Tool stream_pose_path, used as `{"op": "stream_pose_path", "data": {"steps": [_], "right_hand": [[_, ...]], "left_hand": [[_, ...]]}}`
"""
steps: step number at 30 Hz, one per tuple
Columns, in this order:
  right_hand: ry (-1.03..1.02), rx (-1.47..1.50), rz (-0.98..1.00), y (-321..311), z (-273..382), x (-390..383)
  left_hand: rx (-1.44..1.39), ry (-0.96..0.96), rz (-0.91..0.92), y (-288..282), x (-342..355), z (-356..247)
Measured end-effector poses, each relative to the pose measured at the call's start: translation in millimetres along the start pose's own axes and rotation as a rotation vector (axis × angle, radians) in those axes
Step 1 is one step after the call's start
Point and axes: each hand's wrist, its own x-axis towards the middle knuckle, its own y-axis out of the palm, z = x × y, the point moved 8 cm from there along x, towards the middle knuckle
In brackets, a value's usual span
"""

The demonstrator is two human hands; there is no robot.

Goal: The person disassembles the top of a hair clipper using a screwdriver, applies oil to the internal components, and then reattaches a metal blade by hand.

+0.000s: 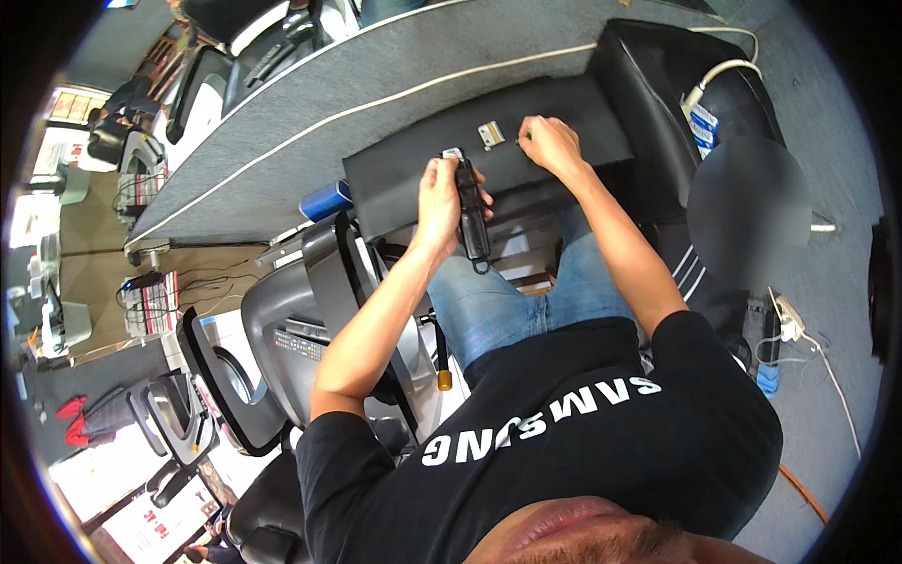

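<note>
My left hand (438,203) is wrapped round a black hair clipper (472,211), its pale metal head pointing away from me and a hanging loop at the near end. On the black padded seat (404,174) in front of me lies a small flat metal clipper blade (490,135), between my two hands and touching neither. My right hand (552,144) is closed in a pinch just right of the blade, low over the seat. A bit of green (528,136) shows at its fingertips; the rest of what it holds is hidden.
A blue box (326,201) stands at the seat's left end. A black salon chair (291,310) with a remote control (299,344) on it is close on my left. At right are a black armrest (648,75), blue-and-white packets (703,130) and a person in dark clothes (700,254).
</note>
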Motion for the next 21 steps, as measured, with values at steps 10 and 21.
{"op": "stream_pose_path", "data": {"steps": [10, 21], "right_hand": [[-0.008, -0.047, 0.013, 1, 12, 2], [0.009, -0.07, 0.028, -7, 1, -23]], "left_hand": [[0.005, -0.033, -0.001, 1, -1, -1], [-0.016, -0.046, 0.006, 2, -2, 3]]}}
